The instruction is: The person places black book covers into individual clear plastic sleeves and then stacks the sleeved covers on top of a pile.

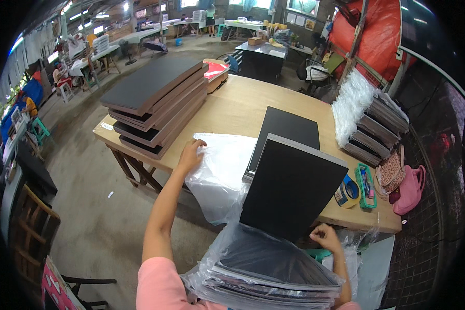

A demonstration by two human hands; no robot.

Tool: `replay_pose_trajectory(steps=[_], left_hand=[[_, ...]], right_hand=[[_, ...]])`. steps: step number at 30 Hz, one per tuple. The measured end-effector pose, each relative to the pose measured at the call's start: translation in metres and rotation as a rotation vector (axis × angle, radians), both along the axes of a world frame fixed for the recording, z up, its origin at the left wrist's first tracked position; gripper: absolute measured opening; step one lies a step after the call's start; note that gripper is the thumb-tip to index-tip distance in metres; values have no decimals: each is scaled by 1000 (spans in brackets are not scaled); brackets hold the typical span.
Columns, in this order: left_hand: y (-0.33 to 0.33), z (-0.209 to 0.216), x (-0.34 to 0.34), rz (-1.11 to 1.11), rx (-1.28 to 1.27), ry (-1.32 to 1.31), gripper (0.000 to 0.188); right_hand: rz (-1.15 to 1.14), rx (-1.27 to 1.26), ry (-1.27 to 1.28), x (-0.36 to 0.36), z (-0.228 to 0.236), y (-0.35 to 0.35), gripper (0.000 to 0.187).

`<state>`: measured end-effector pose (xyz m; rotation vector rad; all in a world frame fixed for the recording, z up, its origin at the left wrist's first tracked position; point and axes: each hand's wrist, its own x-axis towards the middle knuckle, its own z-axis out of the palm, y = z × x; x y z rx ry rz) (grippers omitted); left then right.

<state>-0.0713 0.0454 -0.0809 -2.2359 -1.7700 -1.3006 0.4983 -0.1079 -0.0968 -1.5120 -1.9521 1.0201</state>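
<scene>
At the table's near edge, my left hand (191, 155) has its fingers bent over the corner of a clear plastic bag (222, 160) that lies flat and hangs over the edge. A black rectangular board (294, 188) stands tilted upright before me. By its lower right corner is my right hand (326, 238), fingers curled together; what they hold, if anything, is hidden. Behind the board, more black boards (289, 126) lie stacked on the table. Closest to my body rests a pile of plastic-wrapped dark boards (274, 258).
A tall stack of dark boards with brown edges (157, 88) stands on the table's left. At right are plastic-wrapped boards (372, 129), tape rolls (347, 191), a green basket of pens (366, 186) and a pink bag (411, 191). Other people sit at the far left.
</scene>
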Motion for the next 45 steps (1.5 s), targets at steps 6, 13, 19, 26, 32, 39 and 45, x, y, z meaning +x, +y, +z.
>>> replay_pose_trajectory(steps=[6, 13, 19, 26, 32, 39, 45], left_hand=[[62, 15, 44, 330, 10, 31, 10], [71, 73, 65, 180, 138, -160, 14], [63, 79, 54, -147, 215, -582, 36], [67, 60, 41, -92, -126, -695, 24], [58, 24, 71, -994, -904, -1230, 43], [-95, 115, 23, -1363, -625, -783, 45], [-144, 102, 65, -1205, -706, -640, 48]], right_hand=[[502, 149, -2, -151, 202, 54, 23], [317, 507, 2, -330, 156, 228, 22], [39, 341, -205, -388, 145, 258, 19], [-84, 483, -320, -382, 155, 259, 8], [44, 624, -521, -381, 149, 253, 17], [1445, -890, 220, -312, 162, 154, 31], [1116, -481, 696, -167, 215, 102, 27]])
